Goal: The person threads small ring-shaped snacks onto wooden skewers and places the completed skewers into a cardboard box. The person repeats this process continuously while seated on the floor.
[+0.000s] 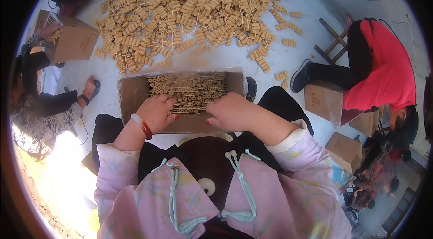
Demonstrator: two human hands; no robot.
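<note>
An open cardboard box stands between my knees. Rows of tan, ring-shaped snacks on thin sticks are packed inside, against its far side. My left hand, with a white and amber bangle on its wrist, has curled fingers on the left end of the nearest rows. At the right end of the same rows, my right hand reaches in over the box's side. Its fingers curl down onto the skewers and are partly hidden. Both hands seem to clasp the nearest skewers from either end.
A large heap of loose skewers covers the floor beyond the box, with strays at its right. At left, a person handles another carton. On the right, a person in red sits beside a carton and a wooden stool.
</note>
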